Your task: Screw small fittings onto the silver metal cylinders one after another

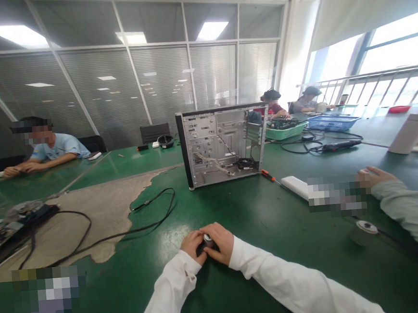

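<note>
My left hand (192,245) and my right hand (221,243) meet on the green tabletop in front of me. Between them is a small grey cylinder with a pale top (208,239), its sides mostly covered by my curled fingers and thumbs. What kind of thing it is does not show. Beyond my hands stands an opened computer case (222,146), with loose cables and a black fan inside. An orange-handled screwdriver (267,175) lies at the foot of the case, to the right.
A black cable (147,226) runs across the left side, near a circuit-board assembly (15,229). To the right are a white power strip (298,188), another pale-topped cylinder (363,233) and a co-worker's hand (373,177). Green (286,131) and blue baskets (333,122) stand farther back; several people sit around.
</note>
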Demonstrator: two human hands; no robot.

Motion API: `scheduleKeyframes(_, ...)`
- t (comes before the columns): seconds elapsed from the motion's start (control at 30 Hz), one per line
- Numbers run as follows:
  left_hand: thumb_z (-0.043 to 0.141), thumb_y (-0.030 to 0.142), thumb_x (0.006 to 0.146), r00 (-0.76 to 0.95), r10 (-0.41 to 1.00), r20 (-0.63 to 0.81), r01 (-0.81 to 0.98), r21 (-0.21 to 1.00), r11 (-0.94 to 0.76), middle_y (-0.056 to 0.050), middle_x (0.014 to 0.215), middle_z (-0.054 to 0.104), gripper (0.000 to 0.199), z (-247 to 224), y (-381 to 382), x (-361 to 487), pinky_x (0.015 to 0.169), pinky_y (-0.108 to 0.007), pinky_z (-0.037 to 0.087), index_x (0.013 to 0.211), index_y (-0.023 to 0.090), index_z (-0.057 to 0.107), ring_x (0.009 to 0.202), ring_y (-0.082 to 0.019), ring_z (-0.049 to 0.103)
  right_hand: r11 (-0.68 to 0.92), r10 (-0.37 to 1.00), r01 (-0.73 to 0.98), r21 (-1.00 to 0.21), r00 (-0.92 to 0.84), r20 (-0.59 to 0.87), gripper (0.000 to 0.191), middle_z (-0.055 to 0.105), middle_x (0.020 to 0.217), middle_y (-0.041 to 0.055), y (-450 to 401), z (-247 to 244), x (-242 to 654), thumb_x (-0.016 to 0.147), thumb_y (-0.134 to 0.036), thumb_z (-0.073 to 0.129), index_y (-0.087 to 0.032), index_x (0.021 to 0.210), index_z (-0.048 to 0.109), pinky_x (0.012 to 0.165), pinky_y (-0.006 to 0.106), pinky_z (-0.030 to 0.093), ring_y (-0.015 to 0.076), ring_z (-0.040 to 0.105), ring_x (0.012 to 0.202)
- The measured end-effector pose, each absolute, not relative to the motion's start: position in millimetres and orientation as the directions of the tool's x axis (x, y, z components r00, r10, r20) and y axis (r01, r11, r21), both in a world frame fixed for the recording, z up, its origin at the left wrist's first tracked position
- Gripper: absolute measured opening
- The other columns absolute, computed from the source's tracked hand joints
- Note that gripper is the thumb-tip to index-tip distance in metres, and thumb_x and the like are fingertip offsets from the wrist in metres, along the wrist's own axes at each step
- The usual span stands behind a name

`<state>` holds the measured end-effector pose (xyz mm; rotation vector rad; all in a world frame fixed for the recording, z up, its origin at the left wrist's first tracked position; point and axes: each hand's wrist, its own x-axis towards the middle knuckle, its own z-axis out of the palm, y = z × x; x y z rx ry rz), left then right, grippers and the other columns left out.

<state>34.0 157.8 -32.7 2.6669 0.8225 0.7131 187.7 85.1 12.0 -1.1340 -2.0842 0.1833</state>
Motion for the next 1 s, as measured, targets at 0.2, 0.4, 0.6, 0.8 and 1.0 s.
scheduleKeyframes(0.2, 0.045, 0.015, 0.06, 0.733, 0.563, 0.382, 0.427, 0.386, -0.818, -0.006, 0.088, 0.057, 0.031, -29, 159, 36, 0.075, -0.035, 0.043, 0.086, 0.019, 0.061, 0.086, -0.021, 0.052, 0.5, 0.827, 0.727, -0.471, -0.24, 0.508, 0.045, 0.051, 0.098, 0.0067, 62, 2, 203, 0.068, -0.023, 0.049, -0.018, 0.111, 0.038, 0.078, 0.031, 0.039, 0.0164, 0.044, 0.09)
scheduleKeyframes(0.4, 0.045, 0.016, 0.065, 0.704, 0.581, 0.409, 0.439, 0.393, -0.808, -0.005, 0.086, 0.058, 0.025, -31, 163, 39, 0.073, -0.033, 0.043, 0.082, 0.02, 0.062, 0.082, -0.018, 0.054, 0.283, 0.889, 0.836, -0.47, -0.045, 0.455, 0.04, 0.052, 0.095, 0.0069, 8, -6, 256, 0.071, -0.024, 0.045, -0.019, 0.111, 0.039, 0.076, 0.03, 0.041, 0.0154, 0.047, 0.086)
scheduleKeyframes(0.6, 0.045, 0.018, 0.067, 0.706, 0.571, 0.419, 0.439, 0.375, -0.817, -0.004, 0.086, 0.058, 0.022, -33, 166, 39, 0.073, -0.032, 0.044, 0.081, 0.021, 0.062, 0.08, -0.017, 0.054, -0.115, 0.822, 0.925, -0.363, 0.294, 0.488, 0.049, 0.053, 0.098, 0.0075, -67, -31, 342, 0.075, -0.036, 0.041, -0.018, 0.119, 0.033, 0.081, 0.031, 0.042, 0.0168, 0.05, 0.091)
scheduleKeyframes(0.8, 0.044, 0.018, 0.067, 0.708, 0.571, 0.415, 0.433, 0.383, -0.816, -0.004, 0.086, 0.058, 0.023, -34, 167, 39, 0.074, -0.031, 0.043, 0.082, 0.021, 0.061, 0.082, -0.017, 0.053, -0.565, 0.537, 0.76, -0.323, 0.635, 0.556, 0.064, 0.052, 0.101, 0.0123, -133, -60, 423, 0.069, -0.052, 0.039, -0.013, 0.119, 0.034, 0.071, 0.037, 0.045, 0.0244, 0.054, 0.083)
scheduleKeyframes(1.0, 0.044, 0.018, 0.067, 0.709, 0.571, 0.414, 0.429, 0.389, -0.815, -0.004, 0.086, 0.058, 0.023, -34, 167, 39, 0.074, -0.031, 0.043, 0.081, 0.02, 0.061, 0.082, -0.017, 0.054, -0.647, 0.424, 0.696, -0.313, 0.669, 0.61, 0.072, 0.045, 0.109, 0.0212, -140, -71, 476, 0.068, -0.051, 0.033, -0.003, 0.121, 0.028, 0.081, 0.04, 0.04, 0.0318, 0.046, 0.098)
